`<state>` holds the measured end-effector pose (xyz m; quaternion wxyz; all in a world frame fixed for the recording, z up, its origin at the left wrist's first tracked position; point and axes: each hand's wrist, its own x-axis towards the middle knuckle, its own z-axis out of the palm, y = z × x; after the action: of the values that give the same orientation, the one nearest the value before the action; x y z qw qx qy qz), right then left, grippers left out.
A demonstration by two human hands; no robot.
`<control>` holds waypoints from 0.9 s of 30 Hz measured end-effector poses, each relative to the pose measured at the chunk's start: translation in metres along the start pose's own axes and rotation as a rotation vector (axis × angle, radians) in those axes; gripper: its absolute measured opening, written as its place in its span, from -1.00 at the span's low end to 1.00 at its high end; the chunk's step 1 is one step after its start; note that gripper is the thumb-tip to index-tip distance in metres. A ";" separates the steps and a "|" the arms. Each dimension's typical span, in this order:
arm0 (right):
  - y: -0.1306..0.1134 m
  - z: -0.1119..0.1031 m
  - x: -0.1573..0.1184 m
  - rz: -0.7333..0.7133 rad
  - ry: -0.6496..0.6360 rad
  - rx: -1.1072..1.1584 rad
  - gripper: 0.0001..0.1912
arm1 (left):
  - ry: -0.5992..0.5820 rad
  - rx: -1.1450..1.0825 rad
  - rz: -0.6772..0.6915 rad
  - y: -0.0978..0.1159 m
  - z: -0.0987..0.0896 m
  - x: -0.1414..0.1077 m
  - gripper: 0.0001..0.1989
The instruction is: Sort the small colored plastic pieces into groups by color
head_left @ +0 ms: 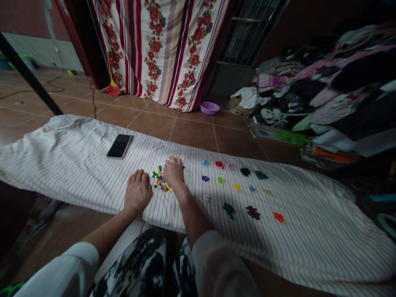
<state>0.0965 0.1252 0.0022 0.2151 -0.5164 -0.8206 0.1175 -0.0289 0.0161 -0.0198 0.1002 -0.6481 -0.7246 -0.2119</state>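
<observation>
A mixed pile of tiny coloured pieces (161, 184), mostly yellow, green and orange, lies on the striped cloth. My left hand (138, 190) rests palm down just left of it, fingers stretched out and holding nothing. Over the pile's right edge is my right hand (174, 170), its fingers bent down and drawn together. What they grip, if anything, is too small to make out. To the right, similar pieces sit in small single-colour heaps, among them a red heap (219, 164), a dark green heap (229, 210), a brown heap (253, 212) and an orange heap (279, 217).
A phone (120, 146) lies on the striped cloth (83, 165), left of my hands. Beyond the cloth are a purple basin (209, 108) on the tiled floor and a hanging floral curtain (167, 49). Clothes (324, 90) are heaped at the right.
</observation>
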 end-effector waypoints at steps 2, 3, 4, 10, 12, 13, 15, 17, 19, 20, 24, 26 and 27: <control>-0.002 0.000 0.002 0.028 0.005 0.012 -0.73 | -0.006 0.012 0.001 0.000 0.000 0.000 -0.73; -0.002 0.001 0.003 0.040 0.008 0.021 -0.72 | -0.009 0.018 0.002 0.000 0.000 0.000 -0.73; -0.003 0.001 0.003 0.052 0.011 0.031 -0.72 | -0.012 0.022 0.002 0.000 0.000 0.000 -0.73; -0.002 0.002 0.005 0.054 0.008 0.083 -0.74 | -0.010 0.019 0.007 0.000 0.000 0.000 -0.73; -0.001 0.002 0.005 0.051 0.006 0.092 -0.73 | -0.006 0.023 0.008 0.000 0.000 0.000 -0.73; -0.001 0.002 0.005 0.049 0.007 0.098 -0.73 | -0.005 0.023 0.007 0.000 0.000 0.000 -0.73; -0.002 0.002 0.005 0.040 0.015 0.110 -0.73 | -0.005 0.019 0.003 0.000 -0.001 0.000 -0.73; -0.002 0.001 0.005 0.028 0.025 0.122 -0.74 | -0.008 0.017 -0.001 0.000 -0.001 0.000 -0.73; -0.002 0.000 0.005 0.021 0.031 0.134 -0.74 | -0.011 0.024 -0.002 0.000 -0.001 0.000 -0.73; -0.001 -0.001 0.005 0.019 0.032 0.140 -0.74 | -0.011 0.029 0.000 0.000 -0.001 0.000 -0.73; 0.002 -0.005 0.006 0.022 0.046 0.156 -0.73 | -0.011 0.050 0.012 -0.001 0.000 0.000 -0.72; 0.005 -0.008 0.007 0.037 0.068 0.154 -0.73 | -0.011 0.053 0.016 -0.001 0.000 0.000 -0.73; 0.008 -0.010 0.008 0.049 0.081 0.151 -0.73 | -0.011 0.052 0.019 -0.002 0.000 0.000 -0.73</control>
<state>0.1045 0.1356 0.0093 0.2835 -0.5228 -0.7871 0.1634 -0.0305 0.0160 -0.0203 0.1150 -0.6533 -0.7242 -0.1884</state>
